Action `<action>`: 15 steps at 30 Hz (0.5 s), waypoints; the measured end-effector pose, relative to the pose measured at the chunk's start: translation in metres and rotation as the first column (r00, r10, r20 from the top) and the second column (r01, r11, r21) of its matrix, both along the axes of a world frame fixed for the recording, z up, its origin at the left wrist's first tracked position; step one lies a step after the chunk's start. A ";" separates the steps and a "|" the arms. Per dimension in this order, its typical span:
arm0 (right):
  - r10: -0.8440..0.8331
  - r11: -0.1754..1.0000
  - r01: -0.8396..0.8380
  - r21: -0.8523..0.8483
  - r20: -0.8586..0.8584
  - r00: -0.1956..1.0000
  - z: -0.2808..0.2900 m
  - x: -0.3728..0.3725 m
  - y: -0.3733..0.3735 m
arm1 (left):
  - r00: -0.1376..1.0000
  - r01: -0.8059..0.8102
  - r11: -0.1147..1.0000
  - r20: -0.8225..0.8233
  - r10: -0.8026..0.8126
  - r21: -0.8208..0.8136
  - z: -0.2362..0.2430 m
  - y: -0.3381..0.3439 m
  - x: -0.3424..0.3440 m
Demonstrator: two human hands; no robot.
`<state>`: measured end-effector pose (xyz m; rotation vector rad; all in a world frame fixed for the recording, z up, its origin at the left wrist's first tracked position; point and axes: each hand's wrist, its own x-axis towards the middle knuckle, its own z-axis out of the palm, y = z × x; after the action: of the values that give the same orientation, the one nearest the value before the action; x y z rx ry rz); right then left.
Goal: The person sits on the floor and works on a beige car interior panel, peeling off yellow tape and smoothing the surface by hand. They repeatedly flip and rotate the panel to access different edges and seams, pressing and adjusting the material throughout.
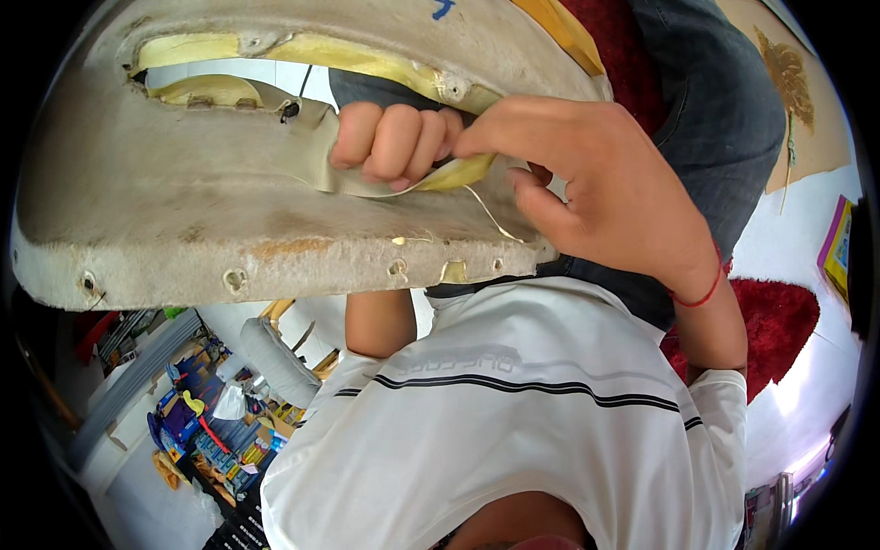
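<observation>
A worn beige panel (147, 183) has a long slot with cut edges backed by yellow foam (357, 53). My left hand (394, 145) comes from beneath through the slot, fingers curled over a loose cream flap (312, 147) along its lower edge. My right hand (587, 183) is at the slot's right end, index fingertip against the yellow-edged strip near my left fingers, thumb apart below. A loose pale thread (486, 211) hangs below the strip. A small black piece (290, 112) sits at the flap's left corner.
My jeans-clad leg (715, 110) lies beyond the panel over red fluffy cloth (770, 325). Brown cardboard (816, 137) and a yellow-purple box (834, 252) are at right. Assorted cluttered items (220, 422) and a grey cushioned object (275, 362) are at lower left.
</observation>
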<state>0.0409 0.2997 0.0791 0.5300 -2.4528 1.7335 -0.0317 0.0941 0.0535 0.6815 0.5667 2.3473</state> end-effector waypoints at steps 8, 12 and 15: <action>-0.097 0.995 0.098 0.007 -0.081 0.992 -0.035 -0.004 -0.003 | 0.988 0.034 0.998 0.150 -0.041 0.048 -0.006 -0.012 -0.005; 0.144 0.975 -0.109 -0.192 0.179 0.973 -0.016 -0.054 0.021 | 0.956 -0.008 0.972 0.287 -0.062 0.236 -0.034 -0.037 -0.043; 0.225 0.913 -0.164 -0.373 0.124 0.966 -0.016 -0.078 0.029 | 0.928 -0.081 0.973 0.373 -0.006 0.217 -0.041 -0.045 -0.063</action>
<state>-0.0372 0.3292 0.0633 0.6289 -2.1546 2.3289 -0.0950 0.0496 0.0129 0.3062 0.1413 2.5155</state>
